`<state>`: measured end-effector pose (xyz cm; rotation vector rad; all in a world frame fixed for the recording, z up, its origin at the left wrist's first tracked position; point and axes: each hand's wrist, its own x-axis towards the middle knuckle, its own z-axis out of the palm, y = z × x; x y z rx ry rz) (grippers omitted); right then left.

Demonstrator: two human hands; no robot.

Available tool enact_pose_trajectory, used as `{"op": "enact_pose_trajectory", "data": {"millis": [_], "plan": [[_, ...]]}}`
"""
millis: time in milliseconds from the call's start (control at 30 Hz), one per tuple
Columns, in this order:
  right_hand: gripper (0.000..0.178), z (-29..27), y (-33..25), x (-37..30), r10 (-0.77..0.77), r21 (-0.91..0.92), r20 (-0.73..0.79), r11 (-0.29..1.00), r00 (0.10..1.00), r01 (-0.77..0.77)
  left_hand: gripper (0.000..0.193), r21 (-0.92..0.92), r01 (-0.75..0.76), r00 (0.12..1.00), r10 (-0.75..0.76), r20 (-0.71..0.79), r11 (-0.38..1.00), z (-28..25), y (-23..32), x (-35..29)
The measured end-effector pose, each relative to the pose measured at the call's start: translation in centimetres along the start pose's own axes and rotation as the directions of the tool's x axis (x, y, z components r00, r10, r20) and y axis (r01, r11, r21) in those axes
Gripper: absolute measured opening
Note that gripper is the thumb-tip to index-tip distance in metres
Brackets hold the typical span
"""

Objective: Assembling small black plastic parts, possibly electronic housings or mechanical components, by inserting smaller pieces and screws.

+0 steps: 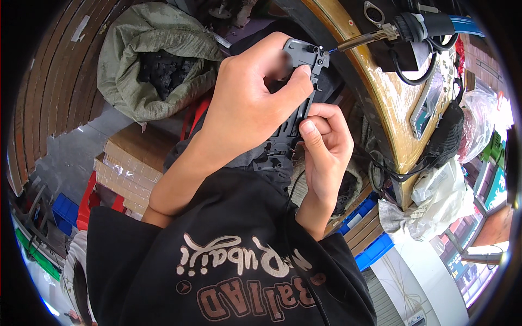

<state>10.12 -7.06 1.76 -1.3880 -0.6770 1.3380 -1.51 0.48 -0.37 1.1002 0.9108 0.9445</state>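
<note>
A black plastic part (302, 55) with small posts and holes is held up in front of me. My left hand (253, 92) is closed around it, thumb pressed on its face. My right hand (329, 144) is closed too, its thumb and curled fingers pinching at the part's lower right edge; the fingertips are partly hidden. From the right, a tool with a long metal tip (365, 39), a black body and a blue cable points at the part's upper corner. The tip looks very near or touching. More black plastic pieces (274, 157) lie on my lap below the hands.
An open grey-green woven sack (122, 81) with black pieces stands at left, above a cardboard box (130, 174). The worn wooden bench edge (389, 127) curves along the right, with a black cable and a plastic bag (443, 190). Blue crates (375, 252) sit at lower right.
</note>
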Motion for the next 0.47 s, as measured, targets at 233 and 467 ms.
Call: {"op": "enact_pose_trajectory", "data": {"millis": [233, 467], "plan": [[0.014, 0.01, 0.00, -0.13, -0.011, 0.030, 0.012, 0.999, 1.000, 0.011, 0.010, 0.075, 0.003, 1.000, -0.003, 0.002, 0.997, -0.05, 0.34, -0.04], [0.014, -0.16, 0.19, 0.02, -0.020, 0.045, 0.038, 0.999, 0.999, 0.019, 0.010, 0.050, 0.016, 1.000, -0.017, 0.009, 0.999, -0.17, 0.28, 0.06]]}}
